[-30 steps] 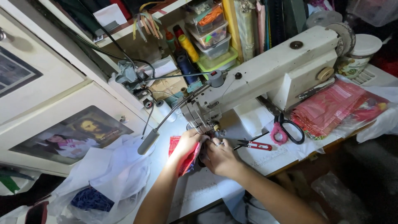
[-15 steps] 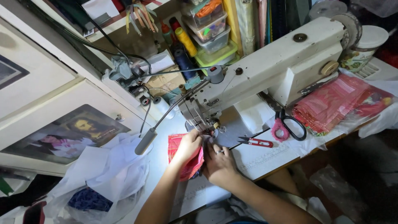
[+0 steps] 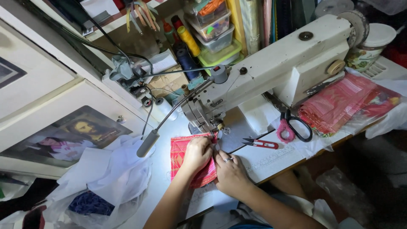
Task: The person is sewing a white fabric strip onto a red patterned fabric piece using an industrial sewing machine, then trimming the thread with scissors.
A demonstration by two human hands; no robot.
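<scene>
Both hands sit on the red patterned piece of cloth (image 3: 186,159), which lies flat on the white machine table (image 3: 271,159) just in front of the needle of the cream-coloured industrial sewing machine (image 3: 271,70). My left hand (image 3: 197,154) presses it down with fingers curled over its top edge; my right hand (image 3: 229,171), a ring on one finger, pinches the edge nearest the presser foot. I judge the piece is being fed under the foot, with most of it not yet past the needle. Red-handled thread snips (image 3: 260,144) and black-handled scissors (image 3: 294,127) lie to the right, untouched, near a stack of red fabric pieces (image 3: 339,106). Needle, stitching and seam are too small to make out, and my fingertips hide the cloth's leading edge.
</scene>
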